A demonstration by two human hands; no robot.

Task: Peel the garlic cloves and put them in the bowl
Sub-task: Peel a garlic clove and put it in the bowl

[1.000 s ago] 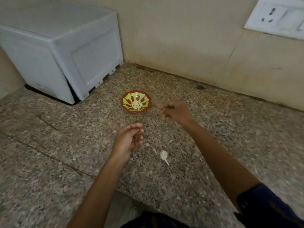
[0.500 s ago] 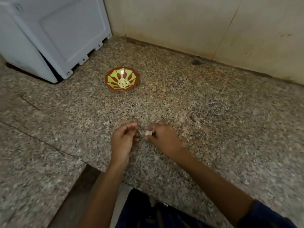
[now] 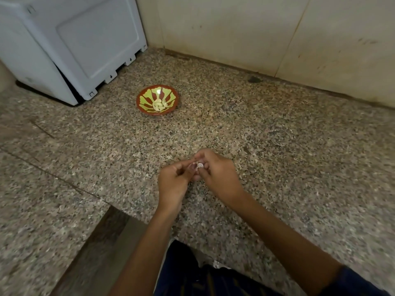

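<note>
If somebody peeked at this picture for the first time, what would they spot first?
Probably the bright red and green bowl on the speckled counter, with peeled garlic cloves piled inside. Nearer the camera, the left hand and right hand meet around one small garlic clove.

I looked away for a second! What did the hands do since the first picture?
The right hand came back from near the bowl, picked a garlic clove off the counter, and both hands met over it; the left hand now pinches it too. The bowl stayed put with its peeled cloves.
</note>
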